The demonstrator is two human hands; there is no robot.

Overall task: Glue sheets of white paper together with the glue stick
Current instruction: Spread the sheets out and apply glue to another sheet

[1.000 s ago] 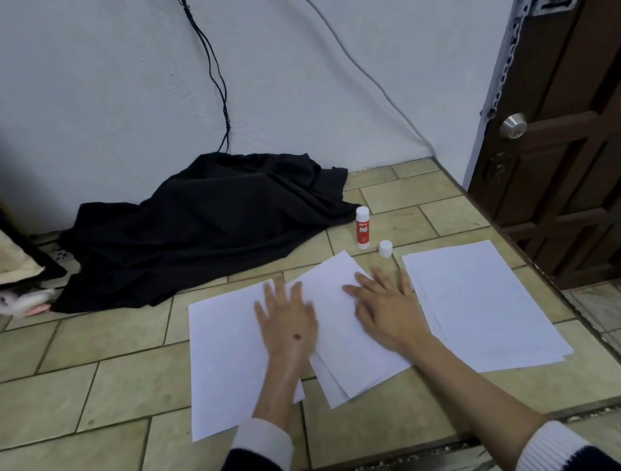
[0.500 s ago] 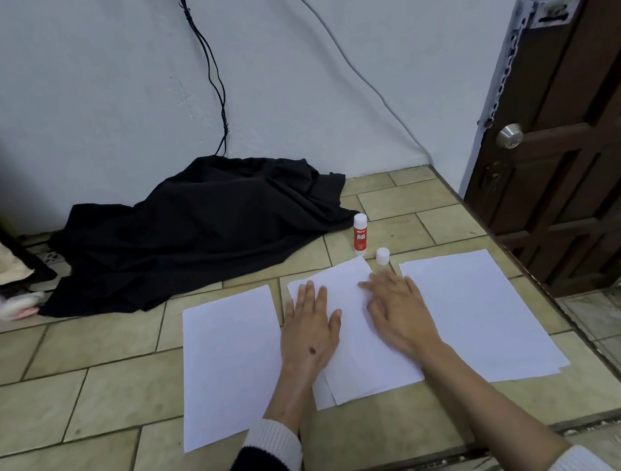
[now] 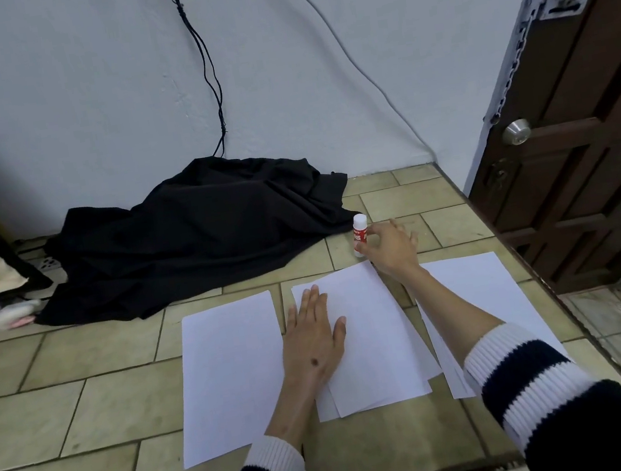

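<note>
Fingers of the right hand [image 3: 389,245] curl around the glue stick [image 3: 359,232], pinching its lower red part; fingers of the left hand [image 3: 314,337] lie straight and together, pressing flat on the middle paper stack [image 3: 371,331].

Largest first: tiled floor [image 3: 65,413] carries everything. White wall [image 3: 77,88] at far side, two cables [image 3: 212,88] hanging down it. Dark wooden door [image 3: 590,153] at right, with round knob [image 3: 515,131] and chain latch. Black cloth [image 3: 195,232] heaped at far left-centre against the wall, its right edge just beside the glue stick.

Three lots of white paper in a row, near the person: single left sheet [image 3: 228,372], apart from the middle stack; middle stack of a few sheets slightly fanned at the near edge; right stack [image 3: 482,290], partly under the right forearm, its left edge tucked under or touching the middle stack, cannot tell which.

Striped dark-and-white sleeves [image 3: 530,371] on both arms.

Glue stick stands upright on the floor at far side, beyond the middle stack's far right corner, white top up, cap hidden behind the hand.
</note>
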